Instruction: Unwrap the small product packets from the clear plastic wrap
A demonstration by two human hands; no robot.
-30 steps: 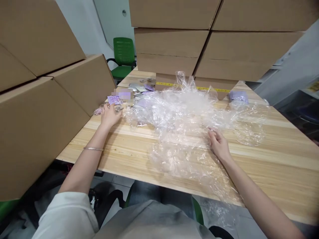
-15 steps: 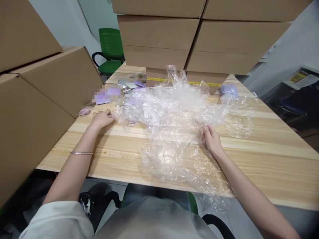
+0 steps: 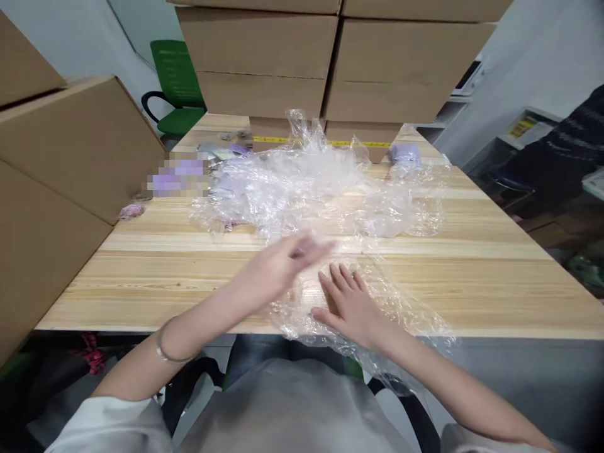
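Observation:
A large crumpled heap of clear plastic film (image 3: 302, 182) spreads across the wooden table (image 3: 472, 270). One stretch of it runs toward me and hangs over the front edge. My right hand (image 3: 352, 308) lies flat on this near stretch, fingers spread, holding nothing. Just left of it and higher, my left hand (image 3: 278, 267) is in front of the film. Motion smears its fingers, so whether they hold anything does not show. A bracelet (image 3: 167, 346) circles the left forearm.
Tall cardboard boxes (image 3: 259, 56) stand at the back, more boxes (image 3: 85, 145) on the left. Purple packets (image 3: 174, 175) and a small pink item (image 3: 132, 211) lie at the left; a purple bundle (image 3: 404, 154) sits back right. A green chair (image 3: 177, 75) is behind.
My left hand has left the table's left side and come to the middle. My right hand has moved nearer and left, its fingers now spread on the film. The view has shifted right.

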